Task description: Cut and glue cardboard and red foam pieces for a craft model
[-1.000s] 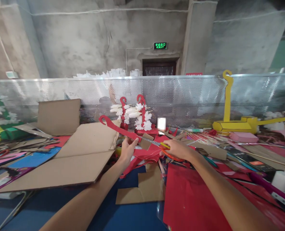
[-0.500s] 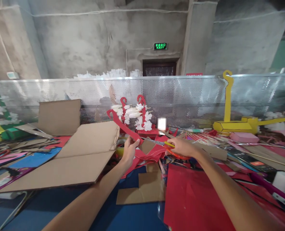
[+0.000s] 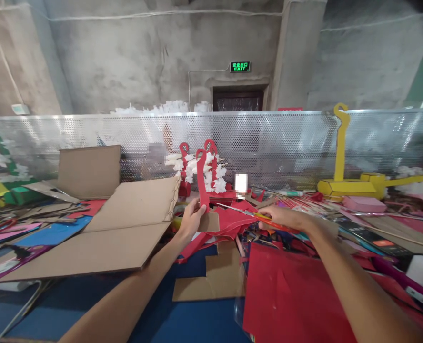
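Observation:
Pinched in my left hand (image 3: 192,220) is a red hook-topped strip (image 3: 203,183), held nearly upright, with a bare brown cardboard end (image 3: 210,222) at its bottom. My right hand (image 3: 281,217) is closed round the orange and yellow handles of scissors (image 3: 236,209). Their blades point left toward the strip, a little to its right, apart from it as far as I can see. Below the blades lie red paper scraps (image 3: 229,225). Behind the strip stand red hooked pieces (image 3: 210,145) dressed with white ruffled paper (image 3: 218,183).
A folded cardboard sheet (image 3: 125,214) lies left, with red paper (image 3: 290,290) at front right. Cardboard offcuts (image 3: 220,281) rest on the blue table (image 3: 193,319). A perforated metal screen (image 3: 279,143) spans the back. A yellow hooked model (image 3: 341,152) and a phone (image 3: 372,238) are right.
My left hand has turned the red strip from leaning left to nearly upright, showing its brown end. The scissors have drawn back slightly to the right.

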The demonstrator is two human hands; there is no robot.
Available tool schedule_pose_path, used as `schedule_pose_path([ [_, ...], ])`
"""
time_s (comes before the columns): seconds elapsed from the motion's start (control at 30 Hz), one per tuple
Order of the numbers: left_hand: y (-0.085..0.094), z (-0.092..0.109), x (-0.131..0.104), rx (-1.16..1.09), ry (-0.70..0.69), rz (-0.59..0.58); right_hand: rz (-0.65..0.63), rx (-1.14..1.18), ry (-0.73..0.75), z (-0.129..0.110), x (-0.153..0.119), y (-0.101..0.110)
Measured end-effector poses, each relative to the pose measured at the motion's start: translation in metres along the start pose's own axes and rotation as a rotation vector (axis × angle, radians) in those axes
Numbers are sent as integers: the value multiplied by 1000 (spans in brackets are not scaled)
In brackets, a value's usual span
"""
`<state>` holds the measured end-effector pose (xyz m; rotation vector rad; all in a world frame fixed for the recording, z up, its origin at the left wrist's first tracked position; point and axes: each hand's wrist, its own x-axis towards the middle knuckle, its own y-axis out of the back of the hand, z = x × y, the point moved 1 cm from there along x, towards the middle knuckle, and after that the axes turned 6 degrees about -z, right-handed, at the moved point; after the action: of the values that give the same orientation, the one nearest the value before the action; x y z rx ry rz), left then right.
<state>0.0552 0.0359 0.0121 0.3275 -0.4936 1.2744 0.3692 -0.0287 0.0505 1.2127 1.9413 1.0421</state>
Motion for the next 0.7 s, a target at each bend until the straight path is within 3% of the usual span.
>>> schedule_pose_path([
  [0.23, -7, 9, -4, 29, -1, -71, 9, -26, 21, 1, 8, -4],
  [0.7, -7, 8, -4, 76, -25, -135, 1, 12, 40, 6, 13, -8],
])
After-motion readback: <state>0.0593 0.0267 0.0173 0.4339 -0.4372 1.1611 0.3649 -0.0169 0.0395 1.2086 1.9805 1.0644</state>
